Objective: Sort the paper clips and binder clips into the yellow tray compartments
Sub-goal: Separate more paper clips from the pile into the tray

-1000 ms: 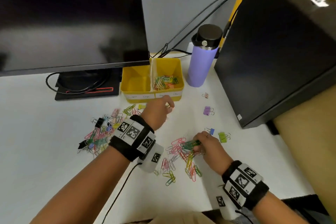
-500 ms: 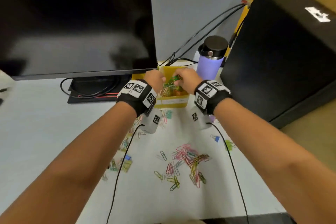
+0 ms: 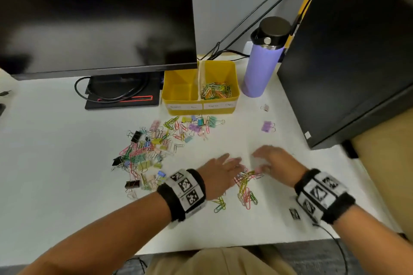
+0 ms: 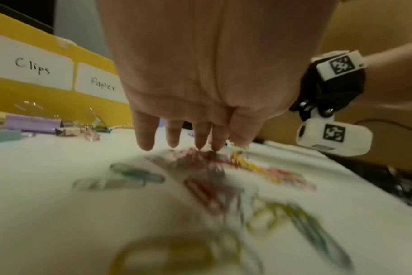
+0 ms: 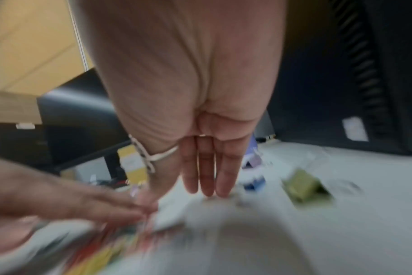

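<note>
The yellow tray (image 3: 200,109) stands at the back; its right compartment holds paper clips (image 3: 215,91), its left one looks empty. A small heap of coloured paper clips (image 3: 245,187) lies near the front edge. My left hand (image 3: 225,168) reaches onto it with straight fingers (image 4: 201,137) whose tips touch the clips (image 4: 214,163). My right hand (image 3: 266,161) hovers just right of the heap, its fingers (image 5: 207,174) straight and pointing down at the table. A mixed pile of binder clips and paper clips (image 3: 156,147) spreads left of centre.
A monitor (image 3: 96,15) and its base (image 3: 123,94) stand at the back left. A purple bottle (image 3: 261,60) is right of the tray, a black case (image 3: 348,51) beyond it. Loose binder clips (image 3: 267,127) lie at right; a green one (image 5: 303,186) sits by my right hand.
Both hands have come back from over the tray's right compartment to the front heap. The clips they carried are no longer in them.
</note>
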Motion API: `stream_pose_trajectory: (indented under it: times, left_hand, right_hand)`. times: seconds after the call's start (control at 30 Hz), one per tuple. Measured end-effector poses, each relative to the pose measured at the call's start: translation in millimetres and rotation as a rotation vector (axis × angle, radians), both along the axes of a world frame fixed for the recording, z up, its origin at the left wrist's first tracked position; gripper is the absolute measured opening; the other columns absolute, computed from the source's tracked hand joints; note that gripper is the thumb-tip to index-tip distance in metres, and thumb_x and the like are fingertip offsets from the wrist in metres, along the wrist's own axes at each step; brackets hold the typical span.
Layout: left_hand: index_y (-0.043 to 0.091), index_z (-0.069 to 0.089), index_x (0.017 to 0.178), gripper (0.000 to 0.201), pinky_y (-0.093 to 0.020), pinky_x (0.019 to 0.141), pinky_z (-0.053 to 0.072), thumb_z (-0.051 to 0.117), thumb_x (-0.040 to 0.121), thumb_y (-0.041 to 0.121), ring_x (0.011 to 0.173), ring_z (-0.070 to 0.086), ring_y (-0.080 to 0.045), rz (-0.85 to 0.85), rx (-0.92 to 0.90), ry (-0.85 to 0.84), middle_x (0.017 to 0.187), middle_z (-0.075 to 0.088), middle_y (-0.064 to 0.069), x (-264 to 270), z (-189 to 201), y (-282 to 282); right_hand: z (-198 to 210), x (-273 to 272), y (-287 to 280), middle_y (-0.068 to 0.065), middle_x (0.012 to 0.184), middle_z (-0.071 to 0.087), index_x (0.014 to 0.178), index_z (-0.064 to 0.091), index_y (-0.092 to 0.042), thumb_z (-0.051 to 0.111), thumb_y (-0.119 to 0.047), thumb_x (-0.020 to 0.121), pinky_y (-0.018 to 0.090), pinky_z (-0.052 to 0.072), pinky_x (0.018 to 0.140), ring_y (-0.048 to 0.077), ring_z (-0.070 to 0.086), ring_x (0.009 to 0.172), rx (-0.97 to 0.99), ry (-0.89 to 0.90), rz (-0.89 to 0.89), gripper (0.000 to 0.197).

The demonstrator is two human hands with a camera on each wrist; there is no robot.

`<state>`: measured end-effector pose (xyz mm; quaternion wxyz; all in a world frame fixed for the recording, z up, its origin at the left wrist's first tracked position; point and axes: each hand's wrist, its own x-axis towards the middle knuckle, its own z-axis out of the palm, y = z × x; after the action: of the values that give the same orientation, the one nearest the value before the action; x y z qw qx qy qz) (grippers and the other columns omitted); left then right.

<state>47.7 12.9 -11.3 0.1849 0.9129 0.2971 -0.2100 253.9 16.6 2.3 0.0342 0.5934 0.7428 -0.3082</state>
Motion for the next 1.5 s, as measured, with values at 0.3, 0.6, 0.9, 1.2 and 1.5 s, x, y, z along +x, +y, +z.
stream_pose_trajectory:
  times: [0.3,0.6,0.9,1.2,1.5]
  left_hand:
    - [0.014,0.007,0.149,0.087,-0.038,0.119,0.019,0.054,0.085,0.05,0.144,0.007,-0.027,0.25,-0.013,0.042,0.158,0.006,-0.006,-33.5,-9.6,-32.7]
    - [0.007,0.046,0.118,0.032,-0.036,0.078,0.046,0.046,0.087,-0.003,0.097,0.053,-0.031,0.519,0.014,-0.055,0.118,0.045,-0.014,-19.2,-2.4,-12.6]
    - [-0.001,0.061,0.109,0.021,-0.025,0.07,0.037,0.046,0.093,0.001,0.099,0.059,-0.031,0.775,-0.066,-0.357,0.108,0.064,-0.022,-26.4,36.8,48.8]
    - [0.001,0.06,0.116,0.026,-0.035,0.097,0.046,0.049,0.095,0.012,0.115,0.055,-0.03,0.941,0.201,-0.381,0.122,0.061,-0.017,4.2,110.4,166.7]
    - [0.008,0.066,0.099,0.021,-0.026,0.075,0.047,0.047,0.091,0.008,0.083,0.058,-0.018,0.776,0.255,-0.5,0.104,0.067,-0.01,-29.6,95.7,140.8]
  right_hand:
    - [-19.9,-39.1,-66.8,0.006,0.153,0.023,0.14,0.028,-0.02,0.064,-0.026,0.082,0.033,0.03,0.113,0.023,0.019,0.14,0.039,-0.011,-0.021,0.069]
    - [-31.2,-48.7,-53.2,0.016,0.105,0.057,0.102,0.058,-0.004,0.049,0.002,0.086,0.033,0.041,0.08,0.031,0.048,0.101,0.157,0.017,-0.048,0.019]
    - [-17.8,-44.3,-30.9,0.011,0.089,0.06,0.096,0.06,0.001,0.042,0.015,0.077,0.016,0.032,0.063,0.021,0.051,0.083,0.024,0.17,-0.163,0.03]
    - [72.0,-73.1,112.0,-0.003,0.066,0.053,0.086,0.058,-0.003,0.053,0.004,0.085,-0.002,0.04,0.052,0.012,0.052,0.068,0.337,0.591,-0.469,0.009]
    - [79.2,-63.2,137.5,0.013,0.127,0.057,0.126,0.05,-0.004,0.068,-0.009,0.079,0.024,0.042,0.101,0.024,0.055,0.116,0.239,0.411,-0.193,0.05]
